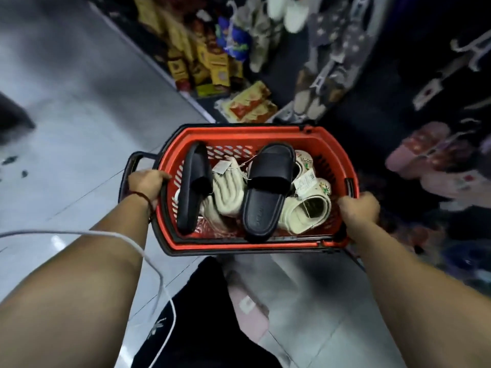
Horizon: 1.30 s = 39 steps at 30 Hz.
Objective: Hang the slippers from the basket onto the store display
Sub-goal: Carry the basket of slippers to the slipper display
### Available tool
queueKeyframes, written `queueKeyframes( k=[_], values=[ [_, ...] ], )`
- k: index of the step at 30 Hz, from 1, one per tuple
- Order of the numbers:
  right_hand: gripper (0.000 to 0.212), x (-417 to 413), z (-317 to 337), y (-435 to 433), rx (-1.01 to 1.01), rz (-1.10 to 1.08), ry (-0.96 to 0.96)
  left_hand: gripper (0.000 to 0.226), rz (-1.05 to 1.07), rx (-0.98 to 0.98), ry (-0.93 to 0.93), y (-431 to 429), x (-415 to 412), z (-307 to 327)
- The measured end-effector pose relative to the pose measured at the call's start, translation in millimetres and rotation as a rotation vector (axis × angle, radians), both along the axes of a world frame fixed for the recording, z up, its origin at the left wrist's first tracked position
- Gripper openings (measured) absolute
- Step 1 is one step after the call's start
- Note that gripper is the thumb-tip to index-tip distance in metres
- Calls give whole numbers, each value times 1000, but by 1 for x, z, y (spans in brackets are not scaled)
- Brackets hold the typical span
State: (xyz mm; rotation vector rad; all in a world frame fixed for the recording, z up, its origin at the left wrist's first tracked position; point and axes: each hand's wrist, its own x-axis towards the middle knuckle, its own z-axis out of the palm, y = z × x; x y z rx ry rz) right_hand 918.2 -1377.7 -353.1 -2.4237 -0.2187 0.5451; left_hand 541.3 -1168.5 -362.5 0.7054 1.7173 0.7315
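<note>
Both arms are reaching forward, nearly straight. Left hand (147,185) is curling its fingers over the left rim of the red slatted plastic basket (239,132), while the right hand (358,208) is gripping the right rim. Black rubber slides (268,189) and cream ribbed slippers (228,189) are lying inside. Dark store display (393,83) hung with slippers is crowding the far right, and grey tiled floor (79,107) is lying open to the left.
</note>
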Motion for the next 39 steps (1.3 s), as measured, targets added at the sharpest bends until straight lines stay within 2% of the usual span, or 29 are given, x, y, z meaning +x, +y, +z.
queueKeyframes(
  k=[3,6,8,12,16,20,23,26,28,34,39],
  values=[
    [26,-17,-20,56,-17,87,29,21,71,-37,18,25,-33,-19],
    [37,-33,-51,116,-71,166,38,32,101,-101,29,65,-62,-47],
    [32,-41,-73,150,-97,212,49,33,135,-134,29,85,-74,-66],
    [28,-47,-129,210,-110,283,41,15,218,-166,53,119,-83,-109],
    [32,-58,-204,247,-46,396,10,25,303,-199,108,121,-96,-176],
    [34,-64,-289,270,3,459,30,39,351,-223,159,117,-110,-255],
    [35,-69,-352,282,-46,462,59,36,352,-196,204,113,-117,-317],
    [50,-72,-413,288,-25,491,51,37,325,-147,277,111,-115,-366],
    [48,-73,-444,295,-16,486,74,41,274,-122,309,116,-114,-389],
    [42,-76,-510,302,48,474,95,47,212,-43,289,123,-114,-442],
    [36,-80,-541,296,27,506,-33,45,180,22,268,105,-131,-494]
  ],
)
